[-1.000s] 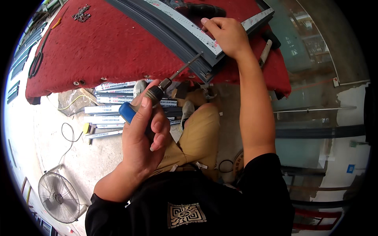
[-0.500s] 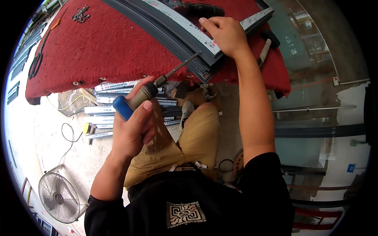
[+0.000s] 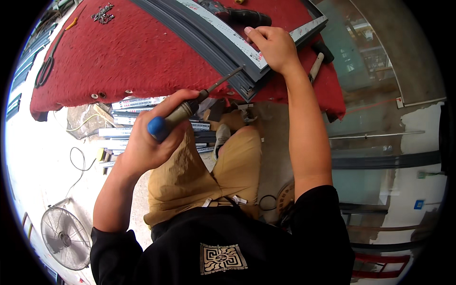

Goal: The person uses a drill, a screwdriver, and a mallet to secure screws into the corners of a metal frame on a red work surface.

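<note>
A screwdriver (image 3: pixel 184 110) with a grey-olive handle and blue end is gripped in my left hand (image 3: pixel 153 135). Its metal shaft slants up to the right, and the tip meets the dark grey frame profile (image 3: pixel 213 53) near the corner. My right hand (image 3: pixel 278 50) is closed over that frame's corner, its thumb pointing left and its other fingers largely hidden. White printed film (image 3: pixel 304 29) covers parts of the frame. A black power tool (image 3: pixel 247 18) lies just beyond my right hand.
Red cloth (image 3: pixel 118 57) covers the table. On it are scissors (image 3: pixel 45 73), a pile of small metal pieces (image 3: pixel 103 14) and a hammer (image 3: pixel 316 66). Below the table lie several wrapped profiles (image 3: pixel 114 133). A fan (image 3: pixel 65 237) stands lower left; glass panels (image 3: pixel 361 185) are at right.
My left hand has turned on the screwdriver handle, its fingers now wrapped farther over the top. The tip stays at the frame corner. My right hand holds nearly the same place; the view has shifted slightly.
</note>
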Tool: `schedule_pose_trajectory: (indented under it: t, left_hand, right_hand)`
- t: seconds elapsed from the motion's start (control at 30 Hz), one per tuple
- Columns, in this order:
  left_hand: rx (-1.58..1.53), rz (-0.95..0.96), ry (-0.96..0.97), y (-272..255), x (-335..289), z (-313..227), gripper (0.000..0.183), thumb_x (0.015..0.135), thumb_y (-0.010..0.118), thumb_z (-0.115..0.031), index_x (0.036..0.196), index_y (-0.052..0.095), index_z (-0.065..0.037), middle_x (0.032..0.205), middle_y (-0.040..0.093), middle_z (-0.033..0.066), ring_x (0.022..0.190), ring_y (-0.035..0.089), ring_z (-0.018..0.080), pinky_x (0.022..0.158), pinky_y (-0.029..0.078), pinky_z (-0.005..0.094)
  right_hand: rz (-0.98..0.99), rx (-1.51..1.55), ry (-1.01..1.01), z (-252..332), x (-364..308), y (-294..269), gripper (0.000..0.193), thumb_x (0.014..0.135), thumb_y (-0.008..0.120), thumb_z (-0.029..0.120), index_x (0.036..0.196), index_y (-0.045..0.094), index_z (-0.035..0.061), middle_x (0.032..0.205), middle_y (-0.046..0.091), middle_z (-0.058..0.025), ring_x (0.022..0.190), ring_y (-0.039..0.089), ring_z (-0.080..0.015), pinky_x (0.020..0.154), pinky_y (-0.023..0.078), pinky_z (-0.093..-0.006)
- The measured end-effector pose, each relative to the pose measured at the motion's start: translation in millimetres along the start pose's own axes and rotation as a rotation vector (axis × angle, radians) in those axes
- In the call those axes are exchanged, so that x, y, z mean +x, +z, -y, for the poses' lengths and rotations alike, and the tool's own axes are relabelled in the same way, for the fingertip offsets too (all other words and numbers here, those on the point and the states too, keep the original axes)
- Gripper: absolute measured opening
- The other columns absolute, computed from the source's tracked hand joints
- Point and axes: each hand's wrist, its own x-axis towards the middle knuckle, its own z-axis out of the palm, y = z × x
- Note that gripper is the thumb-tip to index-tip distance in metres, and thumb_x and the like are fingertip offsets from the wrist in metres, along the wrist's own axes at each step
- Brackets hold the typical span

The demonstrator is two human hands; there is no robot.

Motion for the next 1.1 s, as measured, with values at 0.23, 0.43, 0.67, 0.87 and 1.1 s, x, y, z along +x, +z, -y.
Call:
schedule_pose_trajectory:
  t: [0.23, 0.43, 0.67, 0.87, 1.1]
  left_hand:
    - [-0.857, -0.13, -0.523, 24.6, -17.0, -17.7, 0.058, 0.104, 0.062, -0.009, 0.161, 0.052, -0.007, 0.075, 0.057, -0.0023, 0.059, 0.05, 0.007, 0.054, 0.042, 0.0247]
    - [-0.89, -0.256, -0.547, 40.3, -12.7, -40.5, 0.059, 0.107, 0.059, -0.014, 0.164, 0.046, -0.004, 0.063, 0.043, -0.0063, 0.048, 0.038, 0.0043, 0.046, 0.031, 0.0232]
    - [-0.593, -0.137, -0.406, 25.7, -10.3, -21.7, 0.057, 0.107, 0.058, -0.011, 0.163, 0.047, -0.002, 0.065, 0.053, -0.0045, 0.05, 0.049, 0.0043, 0.047, 0.036, 0.0222]
    - [-0.675, -0.187, -0.431, 35.7, -15.3, -33.4, 0.06, 0.105, 0.06, -0.01, 0.163, 0.046, -0.001, 0.066, 0.048, -0.006, 0.05, 0.045, 0.0039, 0.046, 0.035, 0.0223]
    - [-1.13, -0.423, -0.563, 48.9, -43.6, -32.1, 0.064, 0.103, 0.06, -0.01, 0.166, 0.045, -0.005, 0.073, 0.038, -0.0085, 0.054, 0.032, 0.0026, 0.045, 0.026, 0.0213]
  right_hand:
    - [-0.022, 0.059, -0.028, -2.6, 2.2, 1.4, 0.05, 0.105, 0.065, 0.051, 0.089, 0.083, 0.0072, 0.073, 0.074, -0.0095, 0.073, 0.072, -0.0249, 0.071, 0.052, -0.04]
    - [-0.045, 0.073, -0.048, -5.3, 1.6, 3.5, 0.054, 0.103, 0.063, 0.058, 0.083, 0.082, 0.0117, 0.069, 0.072, -0.0085, 0.072, 0.072, -0.0305, 0.07, 0.052, -0.0441]
    - [-0.033, 0.074, -0.052, -3.3, 1.4, 2.5, 0.053, 0.103, 0.063, 0.057, 0.085, 0.084, 0.0124, 0.072, 0.074, -0.0089, 0.072, 0.073, -0.03, 0.07, 0.053, -0.0442]
    - [-0.031, 0.087, -0.05, -6.4, 1.1, 2.9, 0.052, 0.104, 0.063, 0.056, 0.086, 0.084, 0.0112, 0.071, 0.074, -0.008, 0.072, 0.073, -0.0289, 0.07, 0.053, -0.0426]
    - [-0.016, 0.05, -0.018, 4.2, 0.7, 0.2, 0.05, 0.104, 0.064, 0.055, 0.089, 0.085, 0.0122, 0.075, 0.076, -0.007, 0.074, 0.074, -0.0266, 0.072, 0.054, -0.0406]
